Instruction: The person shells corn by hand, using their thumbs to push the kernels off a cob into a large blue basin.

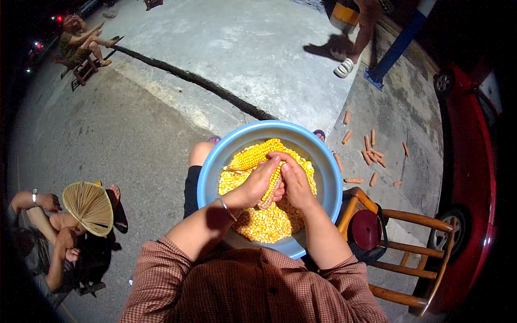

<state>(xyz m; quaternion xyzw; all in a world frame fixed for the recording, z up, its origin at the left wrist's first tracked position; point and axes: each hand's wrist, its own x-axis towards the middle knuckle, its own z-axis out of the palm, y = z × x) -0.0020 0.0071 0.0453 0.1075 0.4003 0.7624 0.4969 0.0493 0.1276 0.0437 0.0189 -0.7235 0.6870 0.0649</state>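
Observation:
A partly shelled corn cob (pixel 271 189), yellow kernels in rows along it and bare cob showing at its lower end, is held between both my hands. My left hand (pixel 258 181) grips it from the left, a bracelet on the wrist. My right hand (pixel 297 181) wraps it from the right, thumb against the kernels. Under them a blue plastic basin (pixel 206 177) rests at my lap, holding many loose corn kernels (pixel 266 226). A full ear of corn (pixel 254 155) lies on the kernels behind my hands.
Several stripped cobs (pixel 367 155) lie on the concrete at right. Beside the basin stands a wooden chair (pixel 408 218) with a dark red round object (pixel 366 229). Seated people are at left, one near a woven hand fan (pixel 89 208). Beyond are a standing person's leg, a blue post (pixel 398 48) and a red car (pixel 470 161).

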